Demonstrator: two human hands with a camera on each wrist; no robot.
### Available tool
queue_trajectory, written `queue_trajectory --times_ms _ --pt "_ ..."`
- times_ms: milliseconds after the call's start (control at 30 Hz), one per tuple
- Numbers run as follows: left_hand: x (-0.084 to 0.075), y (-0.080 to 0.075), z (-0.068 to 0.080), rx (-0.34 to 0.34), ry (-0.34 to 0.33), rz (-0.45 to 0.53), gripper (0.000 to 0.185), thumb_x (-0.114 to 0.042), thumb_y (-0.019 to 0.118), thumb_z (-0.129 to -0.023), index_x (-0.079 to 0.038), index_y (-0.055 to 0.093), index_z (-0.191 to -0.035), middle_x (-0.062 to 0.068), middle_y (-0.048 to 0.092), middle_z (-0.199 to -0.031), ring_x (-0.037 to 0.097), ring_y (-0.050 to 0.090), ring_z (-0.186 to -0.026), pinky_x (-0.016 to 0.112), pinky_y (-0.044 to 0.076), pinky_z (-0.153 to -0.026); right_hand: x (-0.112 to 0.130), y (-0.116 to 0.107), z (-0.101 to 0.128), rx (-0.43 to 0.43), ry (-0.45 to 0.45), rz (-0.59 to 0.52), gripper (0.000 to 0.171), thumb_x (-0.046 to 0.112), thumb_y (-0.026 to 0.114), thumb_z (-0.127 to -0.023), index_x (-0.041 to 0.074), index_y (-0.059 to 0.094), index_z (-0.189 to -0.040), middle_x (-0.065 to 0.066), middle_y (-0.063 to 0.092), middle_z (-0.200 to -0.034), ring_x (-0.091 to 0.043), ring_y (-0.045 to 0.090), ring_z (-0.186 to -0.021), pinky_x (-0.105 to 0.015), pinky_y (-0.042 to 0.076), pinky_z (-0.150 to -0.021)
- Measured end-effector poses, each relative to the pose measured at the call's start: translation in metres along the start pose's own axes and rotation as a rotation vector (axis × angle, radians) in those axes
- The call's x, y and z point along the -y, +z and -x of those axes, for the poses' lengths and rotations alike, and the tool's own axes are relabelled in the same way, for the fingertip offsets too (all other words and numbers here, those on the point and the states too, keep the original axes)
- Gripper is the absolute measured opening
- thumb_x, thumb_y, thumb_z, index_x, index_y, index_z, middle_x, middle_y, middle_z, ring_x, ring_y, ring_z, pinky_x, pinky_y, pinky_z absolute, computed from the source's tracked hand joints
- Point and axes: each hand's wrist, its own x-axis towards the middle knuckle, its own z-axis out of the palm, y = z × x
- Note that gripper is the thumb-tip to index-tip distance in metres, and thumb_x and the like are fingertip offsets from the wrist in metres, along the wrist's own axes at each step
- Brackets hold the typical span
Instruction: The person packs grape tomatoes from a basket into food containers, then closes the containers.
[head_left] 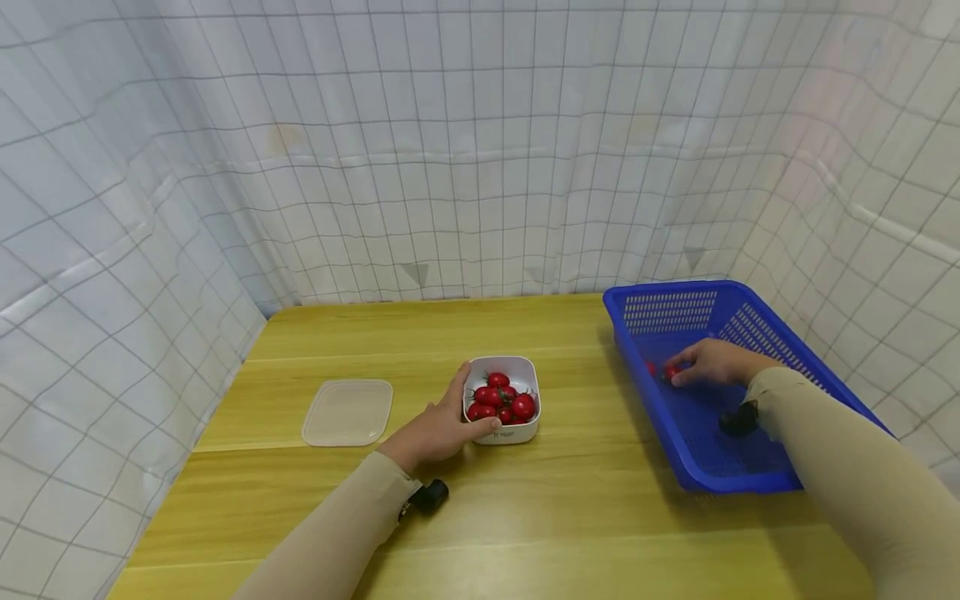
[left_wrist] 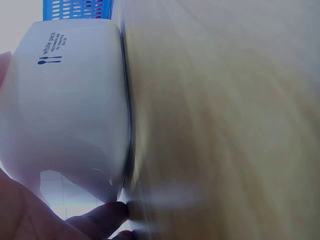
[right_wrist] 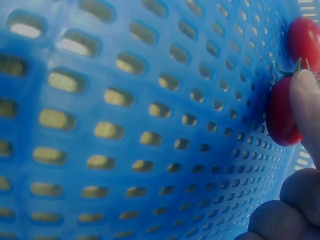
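White gridded cloth walls on three sides, wood worktop [head_left: 570, 517] below. Centre of worktop: white tub [head_left: 504, 399] full of red tomatoes [head_left: 498, 400], upright. Left hand [head_left: 435, 429] at the tub's 8 o'clock, grip curled round its near-left corner, thumb up the left wall, fingers [left_wrist: 100, 217] under the near edge; left wrist view shows the tub wall [left_wrist: 70, 100] right against the palm. Clear lid [head_left: 348, 412] lies flat at the tub's 9 o'clock, apart from it. Blue basket [head_left: 787, 350] at the tub's 3 o'clock, near the right wall, well apart from the tub. Right hand [head_left: 712, 363] is inside the basket, grip pinching a tomato [right_wrist: 282, 117] against the perforated floor; fingertip [right_wrist: 306, 105] sits on top of it. Second tomato [right_wrist: 304, 37] just beside it at 12 o'clock in the right wrist view, loose on the basket floor [right_wrist: 125, 125]. Beige sleeves on both arms.
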Motion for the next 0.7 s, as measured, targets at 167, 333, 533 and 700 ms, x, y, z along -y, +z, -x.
queue_trajectory --times_ms 167,333,533,700 --pt "0.0019 0.0004 -0.0004 0.002 -0.002 0.0 0.114 -0.063 0.067 -0.093 -0.025 -0.007 -0.171 0.018 0.024 -0.174 0.063 0.023 -0.153 0.072 0.008 -0.128 -0.0015 0.0023 -0.0006 -0.005 -0.006 0.006 0.05 0.036 0.074 -0.098 0.001 0.071 -0.133 -0.03 0.067 -0.135 -0.053 0.058 -0.131 -0.067 0.047 -0.107" --pt "0.0035 0.0013 -0.0003 -0.007 0.018 0.019 0.112 -0.061 0.068 -0.094 -0.025 -0.005 -0.171 0.018 0.025 -0.174 0.061 0.028 -0.152 0.069 0.004 -0.129 -0.0002 0.0037 0.0006 -0.004 0.018 -0.01 0.052 0.036 0.074 -0.098 -0.001 0.069 -0.135 -0.032 0.065 -0.137 -0.055 0.056 -0.132 -0.068 0.047 -0.107" --pt "0.0051 0.0019 -0.0009 -0.011 0.024 0.025 0.112 -0.061 0.068 -0.094 -0.025 -0.005 -0.171 0.017 0.023 -0.174 0.061 0.024 -0.153 0.07 0.004 -0.129 0.0015 0.0058 0.0027 -0.009 0.025 -0.016 0.052 0.033 0.074 -0.099 -0.003 0.068 -0.136 -0.032 0.065 -0.136 -0.055 0.056 -0.132 -0.067 0.047 -0.107" --pt "0.005 0.0021 -0.0003 -0.013 0.024 0.029 0.112 -0.061 0.068 -0.094 -0.025 -0.005 -0.171 0.017 0.024 -0.174 0.061 0.024 -0.153 0.07 0.004 -0.129 0.0013 0.0073 0.0017 -0.012 0.021 -0.023 0.052 0.034 0.074 -0.099 -0.002 0.068 -0.135 -0.031 0.067 -0.134 -0.054 0.058 -0.131 -0.067 0.048 -0.106"
